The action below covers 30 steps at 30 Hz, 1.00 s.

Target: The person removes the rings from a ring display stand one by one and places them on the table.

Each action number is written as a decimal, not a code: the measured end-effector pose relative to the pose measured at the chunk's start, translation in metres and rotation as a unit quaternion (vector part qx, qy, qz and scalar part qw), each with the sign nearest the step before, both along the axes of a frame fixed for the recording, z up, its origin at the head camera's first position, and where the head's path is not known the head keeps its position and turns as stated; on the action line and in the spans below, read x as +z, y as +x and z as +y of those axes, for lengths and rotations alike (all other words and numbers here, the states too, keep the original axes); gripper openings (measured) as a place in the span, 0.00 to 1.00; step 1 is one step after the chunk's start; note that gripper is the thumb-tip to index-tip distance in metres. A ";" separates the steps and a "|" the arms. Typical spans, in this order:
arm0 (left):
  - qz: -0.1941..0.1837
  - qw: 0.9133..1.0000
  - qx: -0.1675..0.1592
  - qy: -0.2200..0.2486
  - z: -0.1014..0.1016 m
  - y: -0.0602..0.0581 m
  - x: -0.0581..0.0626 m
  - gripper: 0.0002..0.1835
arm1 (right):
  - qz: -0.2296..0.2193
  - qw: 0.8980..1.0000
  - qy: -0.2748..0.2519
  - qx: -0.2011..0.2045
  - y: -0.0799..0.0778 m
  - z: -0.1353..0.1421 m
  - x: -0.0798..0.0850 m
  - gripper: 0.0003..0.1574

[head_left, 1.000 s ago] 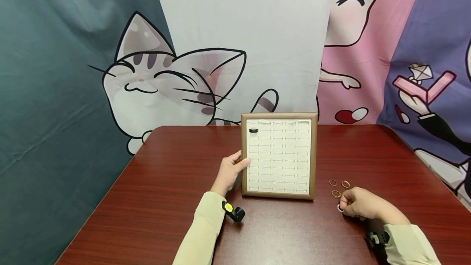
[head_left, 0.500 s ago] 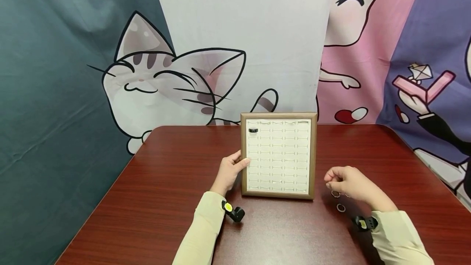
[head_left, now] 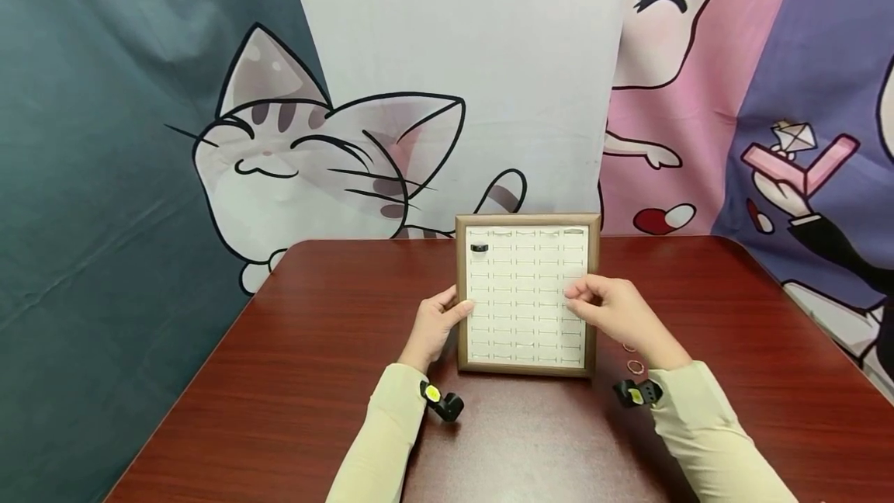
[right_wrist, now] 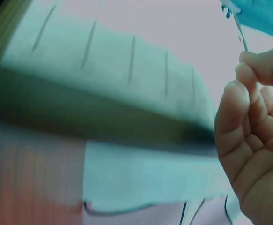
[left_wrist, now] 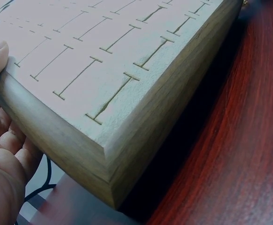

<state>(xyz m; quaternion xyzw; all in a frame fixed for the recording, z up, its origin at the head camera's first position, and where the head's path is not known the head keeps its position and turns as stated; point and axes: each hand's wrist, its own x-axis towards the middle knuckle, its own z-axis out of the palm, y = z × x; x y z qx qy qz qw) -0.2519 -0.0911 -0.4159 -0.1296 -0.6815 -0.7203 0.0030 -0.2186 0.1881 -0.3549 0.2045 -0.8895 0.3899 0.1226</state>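
A wood-framed ring display board (head_left: 503, 332) with rows of slits in its cream pad stands tilted up on the table. My left hand (head_left: 431, 330) grips its left edge, thumb on the front and fingers behind. In front of the pad's right side is my right hand (head_left: 618, 313), thumb and index finger together. They pinch what looks like a thin ring (right_wrist: 242, 37), seen nearly edge-on in the right wrist view; the head view does not show it. A black ring (head_left: 479, 248) sits in a slot at the board's upper left.
Gold-coloured rings (head_left: 635, 367) lie on the dark red table (head_left: 314, 379), right of the board; my right wrist and sleeve hide part of that area. A cartoon-printed cloth (head_left: 447, 45) hangs behind the table.
My right hand has left the rings on the table and moved up and left to the front of the board. The left hand and the board stay almost still.
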 end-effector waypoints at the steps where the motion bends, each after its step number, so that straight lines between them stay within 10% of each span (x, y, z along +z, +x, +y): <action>1: -0.002 1.000 0.003 -0.004 0.000 0.003 0.003 0.23 | 0.006 1.000 -0.004 0.003 -0.002 -0.006 0.001 0.02; 18: 0.003 1.000 -0.002 0.007 0.002 0.006 0.006 0.23 | 0.077 0.992 -0.095 0.013 -0.030 -0.081 0.016 0.03; 30: 0.005 1.000 -0.005 0.004 0.001 0.005 0.005 0.24 | 0.128 0.991 -0.039 0.002 -0.043 -0.106 0.026 0.04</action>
